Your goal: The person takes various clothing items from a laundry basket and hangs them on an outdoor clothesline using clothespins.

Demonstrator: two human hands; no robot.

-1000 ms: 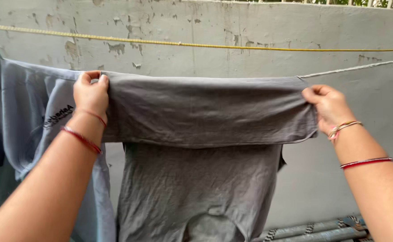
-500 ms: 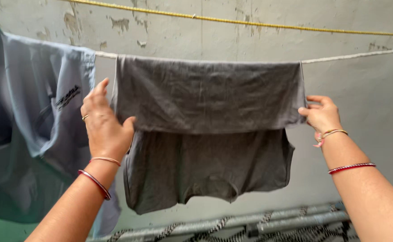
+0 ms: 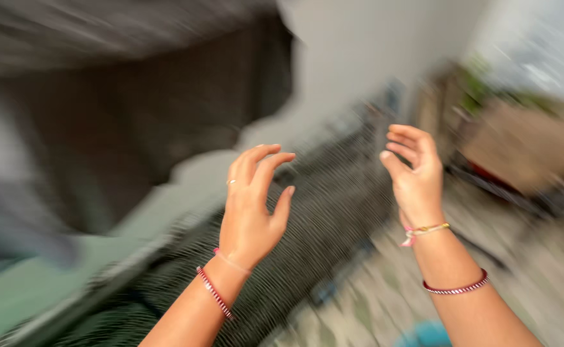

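1. Hovering in mid-air, the left hand (image 3: 251, 209) is raised with its palm turned inward and its fingers (image 3: 264, 166) loosely curled and spread; they hold nothing
2. The right hand (image 3: 416, 177) is lifted to about the same height, well apart from the left, its fingers (image 3: 405, 144) bent and open in a relaxed cup, also empty
3. Both wrists carry thin red and gold bangles and thread bands (image 3: 457, 288), and a slim ring sits on a left finger
4. The nearest cloth is the dark grey hanging garment (image 3: 140, 109), up and to the left of the left hand, not touched by either hand; it hangs draped from above, which is likely why it stays up with no grip on it
5. Below and between the hands lies a dark woven cot with a corded bed (image 3: 333, 212), stretching away towards a pale plastered wall (image 3: 359, 51)
6. The whole view is heavily smeared by motion, so the brownish shapes at the right (image 3: 520, 141) and the blue patch at the bottom edge (image 3: 427, 335) cannot be told apart as things
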